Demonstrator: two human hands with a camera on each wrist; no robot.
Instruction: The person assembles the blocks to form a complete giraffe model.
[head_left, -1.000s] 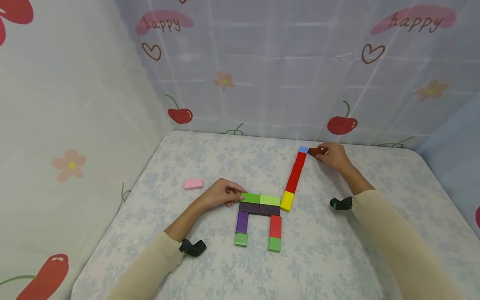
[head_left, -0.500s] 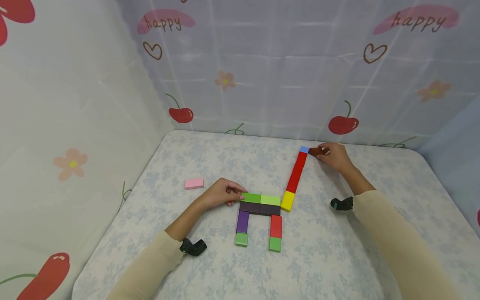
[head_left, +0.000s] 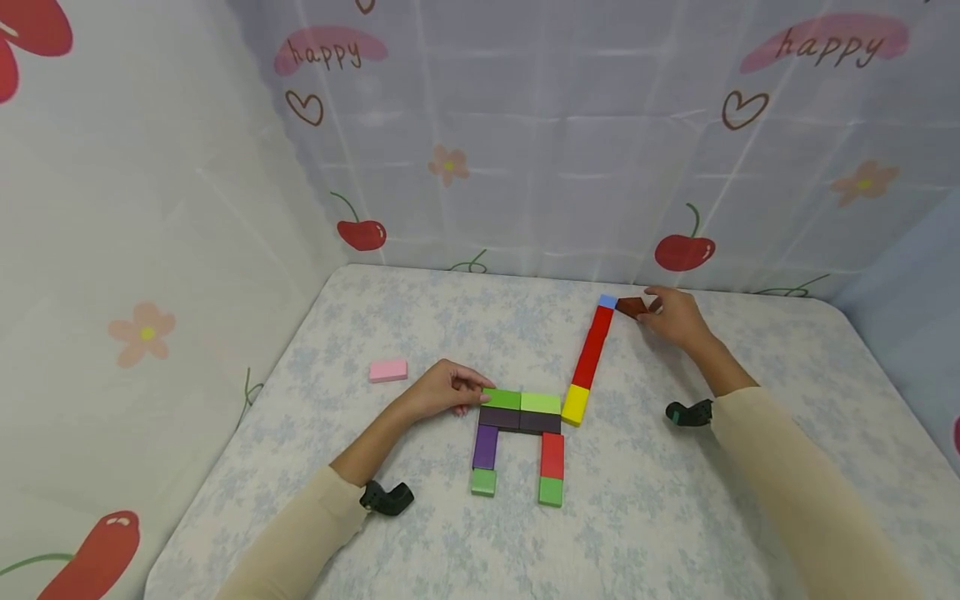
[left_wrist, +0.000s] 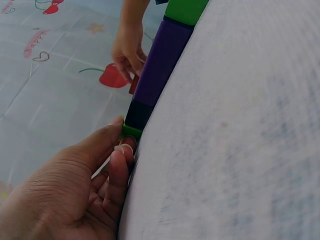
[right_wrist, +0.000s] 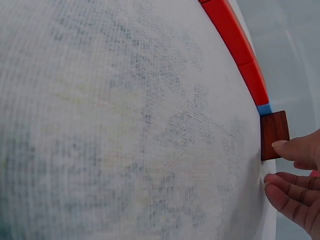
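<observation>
My left hand (head_left: 442,389) pinches the left end of a green block (head_left: 501,398) with thumb and fingertips; the left wrist view shows the thumb at its edge. Beside it lie a lime block (head_left: 540,403) and dark blocks (head_left: 499,417). Below them, a purple block (head_left: 485,447) and a red block (head_left: 552,455) extend like legs, each tipped with green. My right hand (head_left: 675,317) is at the right end of a brown block (right_wrist: 274,136), its thumb touching the face and its other fingers apart from it. The brown block meets a small blue block (right_wrist: 264,108).
A slanted row of red blocks (head_left: 594,346) runs from the blue block down to a yellow block (head_left: 576,405). One pink block (head_left: 388,371) lies alone at the left. Printed curtains (head_left: 525,208) stand behind the cloth-covered table (head_left: 637,533).
My right hand has shifted slightly right and its fingertips have loosened from the brown block, which stays beside the blue one. The left hand and the other blocks hold still.
</observation>
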